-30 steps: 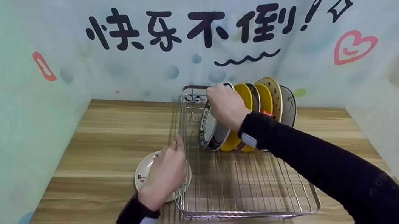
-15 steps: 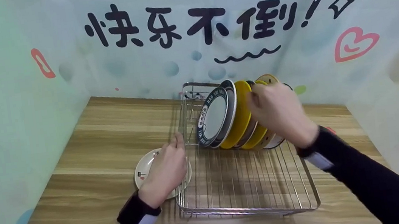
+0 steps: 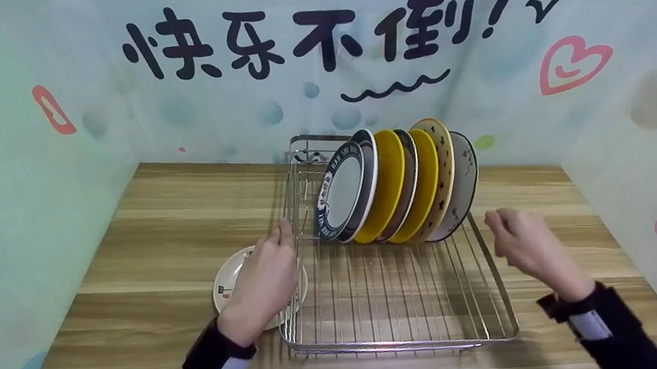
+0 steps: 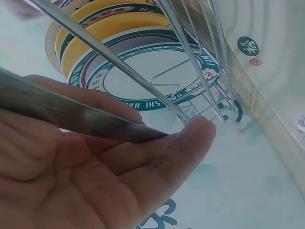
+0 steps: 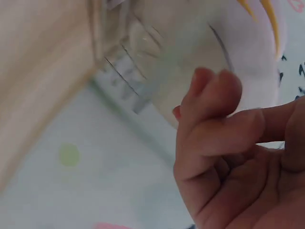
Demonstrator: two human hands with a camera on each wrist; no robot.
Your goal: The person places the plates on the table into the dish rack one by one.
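A steel wire dish rack sits on the wooden table. Several plates stand on edge at its back: a dark-rimmed white plate in front, then yellow plates and a pale plate at the right end. My left hand rests with straight fingers against the rack's left rail, over a small white saucer on the table. My right hand hovers right of the rack, fingers loosely curled and holding nothing.
Patterned cloth walls close in the table on the left, back and right. Bare wooden table lies left of the rack. The front part of the rack's grid holds no dishes.
My right hand left the plates and drew back to the right of the rack. The plates now stand upright together. The left hand stayed at the rack's left rail.
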